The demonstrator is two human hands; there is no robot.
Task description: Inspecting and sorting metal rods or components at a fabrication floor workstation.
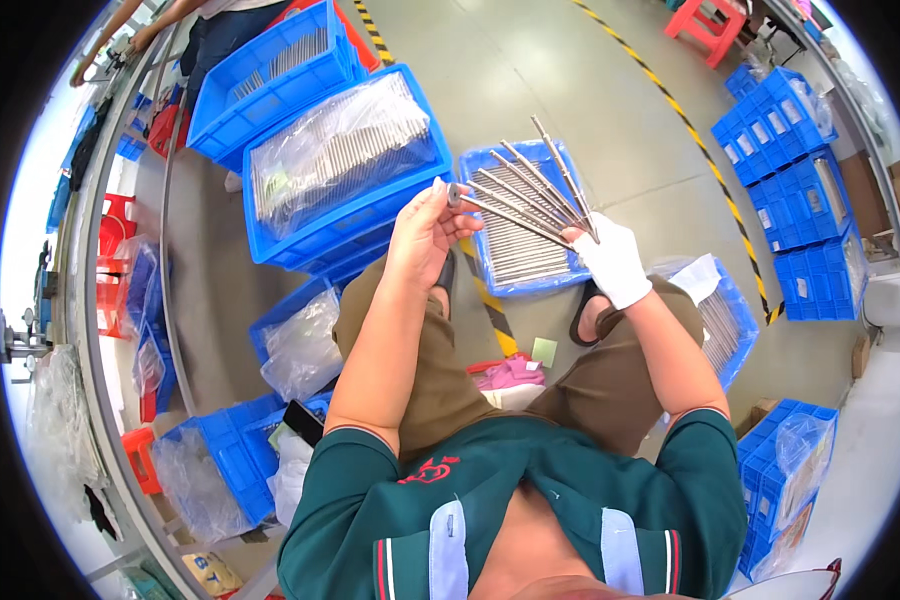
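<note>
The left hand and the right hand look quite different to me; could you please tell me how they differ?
Covering: the left hand is bare, while the right hand wears a white glove.
Hold: the left hand has its fingertips at a small grey round piece by one rod's end, while the right hand grips a fan of metal rods.
Shared: both are holding something.

Slvr rods [561,166], blu crate [535,285], blk/ylw-striped tape [500,322].
</note>
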